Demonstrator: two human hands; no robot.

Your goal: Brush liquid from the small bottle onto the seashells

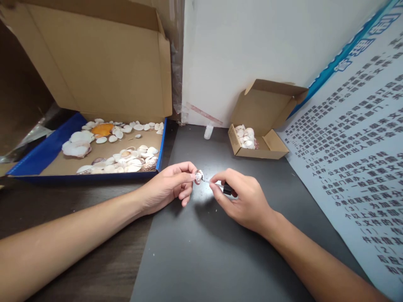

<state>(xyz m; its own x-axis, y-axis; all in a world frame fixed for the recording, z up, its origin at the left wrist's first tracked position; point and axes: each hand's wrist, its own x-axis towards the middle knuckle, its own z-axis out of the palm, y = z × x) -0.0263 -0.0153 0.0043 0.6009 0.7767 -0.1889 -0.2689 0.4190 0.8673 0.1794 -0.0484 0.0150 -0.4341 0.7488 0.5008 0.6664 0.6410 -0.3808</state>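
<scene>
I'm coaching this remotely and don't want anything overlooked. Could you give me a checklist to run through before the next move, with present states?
1. Speckled shell pinched by the left hand: ok.
2. Black-handled tool gripped by the right hand: ok.
3. Tool's tip touching the shell: cannot tell, too small.
4. Small bottle apart from both hands: ok.
5. Gray surface free of specks: not ok, a few pale ones show.
6. Blue-sided box and smaller box open: ok.
</scene>
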